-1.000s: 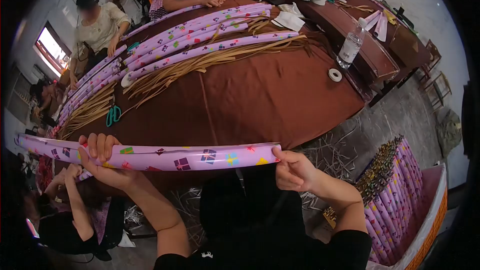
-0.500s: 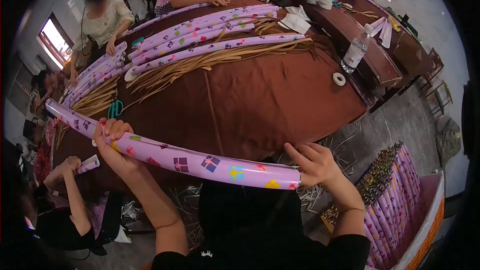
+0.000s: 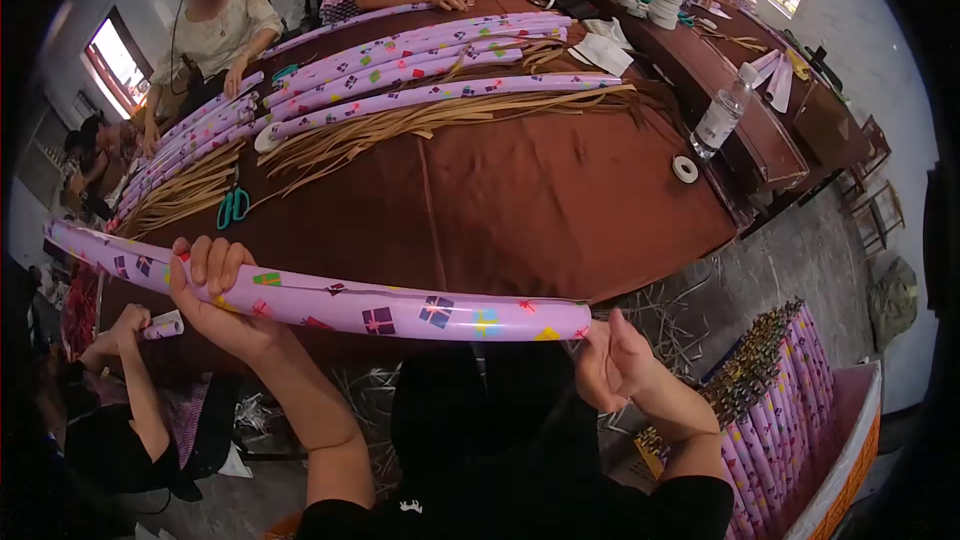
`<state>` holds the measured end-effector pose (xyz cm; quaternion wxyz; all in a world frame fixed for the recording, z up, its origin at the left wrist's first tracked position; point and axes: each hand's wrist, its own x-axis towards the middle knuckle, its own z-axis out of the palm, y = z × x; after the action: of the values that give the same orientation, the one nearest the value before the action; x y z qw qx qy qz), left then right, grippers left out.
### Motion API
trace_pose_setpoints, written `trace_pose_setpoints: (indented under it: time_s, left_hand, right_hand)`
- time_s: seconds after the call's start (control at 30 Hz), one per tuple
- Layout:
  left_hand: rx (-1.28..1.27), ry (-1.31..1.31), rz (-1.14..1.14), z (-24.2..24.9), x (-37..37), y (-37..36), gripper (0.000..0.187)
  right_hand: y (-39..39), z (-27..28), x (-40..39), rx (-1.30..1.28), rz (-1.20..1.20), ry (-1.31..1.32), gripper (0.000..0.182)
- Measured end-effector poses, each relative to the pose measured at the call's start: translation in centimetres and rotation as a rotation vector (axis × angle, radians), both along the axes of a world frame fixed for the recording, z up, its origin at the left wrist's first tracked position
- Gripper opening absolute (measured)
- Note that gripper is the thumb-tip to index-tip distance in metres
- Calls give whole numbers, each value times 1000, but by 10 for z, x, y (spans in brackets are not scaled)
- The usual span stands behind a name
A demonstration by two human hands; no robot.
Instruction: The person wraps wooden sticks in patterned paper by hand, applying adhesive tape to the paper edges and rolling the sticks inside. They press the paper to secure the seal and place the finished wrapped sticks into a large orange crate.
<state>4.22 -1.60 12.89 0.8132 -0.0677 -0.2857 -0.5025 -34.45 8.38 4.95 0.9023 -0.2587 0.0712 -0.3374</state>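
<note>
A long roll of lilac wrapping paper (image 3: 408, 312) printed with colourful gift boxes stretches across in front of me, above the near table edge. Its loose paper edge runs along the top side. My left hand (image 3: 222, 290) is wrapped round the roll left of its middle, thumb and fingers over the top. At the roll's right end, my right hand (image 3: 618, 365) has its thumb raised apart and its fingertips right at the tube's opening. Beyond the left hand, teal-handled scissors (image 3: 233, 206) lie on the brown-covered table (image 3: 560, 180).
More lilac rolls (image 3: 400, 60) and brown strips (image 3: 390, 140) lie across the table. A tape roll (image 3: 685, 169) and a water bottle (image 3: 722, 115) are at the right. A box of finished rolls (image 3: 785, 390) stands at my lower right. Co-workers sit around the table; one person's hands (image 3: 128, 325) are at my left.
The roll has shifted left and its right end has risen a little. My right hand has turned from reaching over the end, fingers stretched, to thumb up below it.
</note>
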Motion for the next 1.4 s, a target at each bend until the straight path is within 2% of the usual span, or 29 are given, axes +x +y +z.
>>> trace_pose_setpoints:
  time_s: [0.03,0.07,0.13,0.17,0.23,0.27,0.33,0.4,0.5,0.57,0.6,0.7,0.77,0.83,1.07,1.2,1.3,1.4]
  left_hand:
    - [61,25,5,-3,1,-1,14]
    - [60,26,8,-6,1,-2,14]
    - [178,30,16,-8,-2,-2,14]
    - [224,27,29,-11,-7,-3,14]
    - [315,56,60,-8,-29,2,14]
    - [344,7,135,-7,-39,3,14]
    - [345,-12,176,-12,-50,4,12]
    - [351,-5,130,-12,-69,12,13]
    - [405,7,79,-21,-84,21,12]
    - [317,3,58,-32,-84,24,11]
    - [243,37,20,-36,-82,24,16]
    - [200,40,9,-47,-79,29,15]
    - [280,65,54,-48,-73,31,14]
    - [379,117,113,-43,-64,31,13]
    - [408,184,22,-35,-57,33,11]
    - [396,197,-3,-34,-50,35,11]
    - [421,185,-8,-34,-49,36,11]
    - [467,178,-44,-30,-46,32,10]
  right_hand:
    - [2,3,-1,-198,-157,270,70]
    - [1,4,2,-418,-286,433,48]
    - [-17,-4,-5,-1517,-619,1054,34]
    - [-21,-3,-6,-1630,-692,1160,29]
    - [-28,-38,-21,-1506,-775,1002,27]
    - [-22,-41,-15,-1253,-885,931,24]
    - [-6,-57,-8,-404,-783,748,50]
    - [-1,-33,-8,-230,-764,726,56]
    - [1,-22,-17,-320,-701,911,53]
    - [2,-19,-18,-429,-645,1038,51]
    - [3,-19,-17,-477,-611,1092,50]
    - [5,-15,-15,-603,-540,1206,47]
    - [7,-12,-16,-668,-529,1257,45]
    - [11,-9,-21,-708,-564,1301,44]
    - [29,-12,-41,-742,-897,1392,38]
    - [35,-14,-42,-816,-1003,1418,35]
    - [38,-12,-44,-993,-1009,1474,34]
    - [38,-4,-48,-1328,-921,1527,32]
